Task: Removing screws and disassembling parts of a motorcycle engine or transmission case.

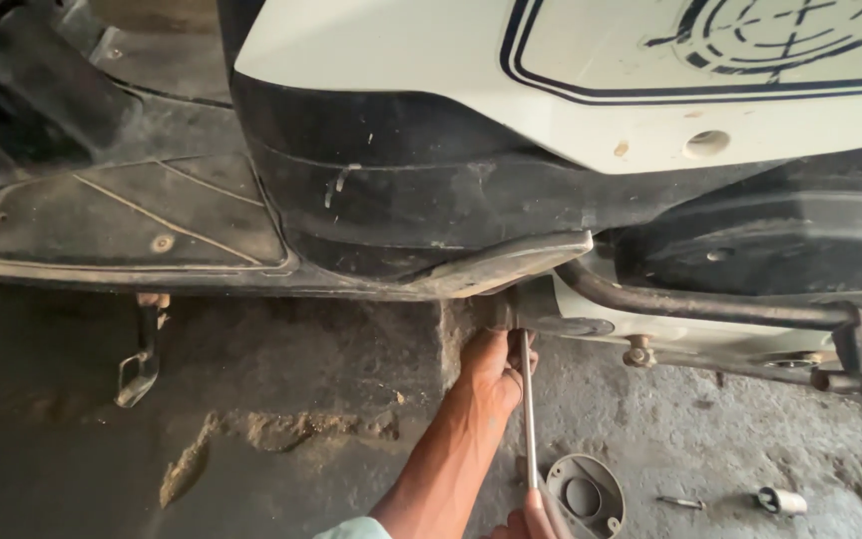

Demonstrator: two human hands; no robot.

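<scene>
— What's the person got hold of down there?

— A long thin metal rod (528,409), standing nearly upright. Its top end goes up under the scooter (401,200), just below the black belly panel (511,262), beside the frame tube (690,304).

— Which hand is where?

— The left hand (491,374) is reached up along the arm, curled close round the upper part of the rod, right under the panel's edge. The fingers are tucked in behind the rod, so I can't say how tight the grip is. The right hand (531,519) is at the bottom edge of view, only fingertips showing, closed about the rod's lower end.

— And the scooter itself?

— White side panel (571,90) with dark line markings up top, black plastic beneath it, a dusty footboard (122,215) to the left. A small stand foot (140,364) hangs below the footboard, clear of the hands.

— Anything on the ground?

— Rough, stained concrete floor (281,469). A grey round cover (587,494) lies just beside the rod's lower end. Further right there's a small screw (682,502), and past that a short pale cylinder (780,500), a socket perhaps. Both lie well apart from the hands.

— That bolt (639,351) on the frame?

— Rusty, hanging under the tube, to the right of the left hand, not touched.
</scene>
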